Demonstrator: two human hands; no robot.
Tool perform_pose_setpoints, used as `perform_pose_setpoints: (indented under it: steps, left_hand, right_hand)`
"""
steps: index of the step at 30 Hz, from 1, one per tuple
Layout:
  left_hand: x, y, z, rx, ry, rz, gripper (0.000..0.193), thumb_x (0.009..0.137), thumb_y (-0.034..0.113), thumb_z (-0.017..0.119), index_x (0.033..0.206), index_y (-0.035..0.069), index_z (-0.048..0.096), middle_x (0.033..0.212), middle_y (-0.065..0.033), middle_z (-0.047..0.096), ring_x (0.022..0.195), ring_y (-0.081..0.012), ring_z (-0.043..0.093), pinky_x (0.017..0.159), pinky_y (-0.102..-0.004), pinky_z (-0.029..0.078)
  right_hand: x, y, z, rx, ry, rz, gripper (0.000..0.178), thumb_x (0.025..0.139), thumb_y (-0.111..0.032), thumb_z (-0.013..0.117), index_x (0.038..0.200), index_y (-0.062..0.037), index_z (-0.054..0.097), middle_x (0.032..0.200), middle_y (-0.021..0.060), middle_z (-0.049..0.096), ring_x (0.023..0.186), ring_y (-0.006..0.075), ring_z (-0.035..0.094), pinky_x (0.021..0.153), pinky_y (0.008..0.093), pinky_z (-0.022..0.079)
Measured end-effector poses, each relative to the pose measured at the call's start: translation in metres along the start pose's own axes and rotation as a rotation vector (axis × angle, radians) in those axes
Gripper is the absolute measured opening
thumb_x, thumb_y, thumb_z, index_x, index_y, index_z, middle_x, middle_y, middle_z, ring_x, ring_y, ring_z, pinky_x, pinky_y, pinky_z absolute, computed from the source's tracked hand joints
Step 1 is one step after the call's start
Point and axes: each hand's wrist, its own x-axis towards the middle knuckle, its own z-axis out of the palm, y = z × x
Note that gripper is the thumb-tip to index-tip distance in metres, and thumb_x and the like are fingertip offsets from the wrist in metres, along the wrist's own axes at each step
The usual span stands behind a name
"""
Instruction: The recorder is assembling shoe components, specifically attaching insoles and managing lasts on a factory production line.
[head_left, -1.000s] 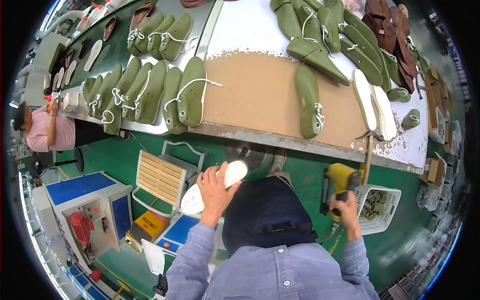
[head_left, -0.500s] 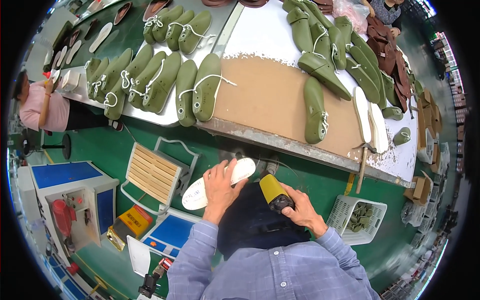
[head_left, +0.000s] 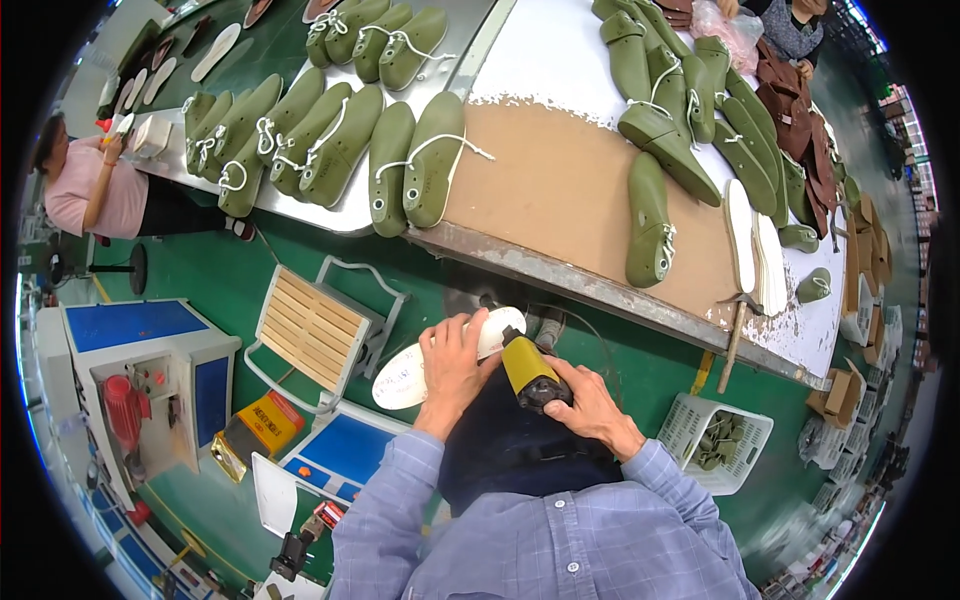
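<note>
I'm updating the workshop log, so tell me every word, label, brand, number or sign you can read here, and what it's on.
I don't copy out wording, but marks show here:
Yellow-orange container: bold dark lettering, left unquoted.
Whitish insole in the left hand: small marks, too small to read.
One green shoe last: faint marks, too small to read.

Left hand covers the middle of the flat white sole-shaped piece; ink marks on it too small to read. Yellow-and-black handheld power tool's nose overlaps its right end, contact unclear. Right hand hides the tool's handle. Top edge crops the person in dark patterned clothing, upper right.
</note>
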Motion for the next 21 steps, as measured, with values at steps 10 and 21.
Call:
perform_pose_setpoints:
  steps: [10, 21]
  left_hand:
    - [-0.006, -0.005, 0.001, -0.008, -0.025, -0.006, 0.074, 0.069, 0.025, 0.080, 0.134, 0.010, 0.048, 0.121, -0.0116, 0.053, 0.113, -0.0286, 0.050, 0.097, -0.0468, 0.035]
    - [-0.098, -0.079, -0.045, -0.099, 0.043, -0.057, 0.080, 0.070, 0.026, 0.081, 0.137, 0.005, 0.043, 0.142, -0.0160, 0.043, 0.130, -0.0324, 0.043, 0.108, -0.0540, 0.031]
  right_hand:
    - [0.009, -0.013, 0.006, -0.024, -0.082, 0.092, 0.070, 0.078, -0.051, 0.066, 0.126, -0.0028, 0.053, 0.098, 0.0280, 0.064, 0.093, 0.0463, 0.060, 0.083, 0.0502, 0.048]
    - [0.018, -0.040, 0.075, -0.081, -0.270, -0.088, 0.071, 0.080, -0.048, 0.065, 0.129, 0.0001, 0.051, 0.089, 0.0286, 0.064, 0.085, 0.0459, 0.062, 0.079, 0.0481, 0.049]
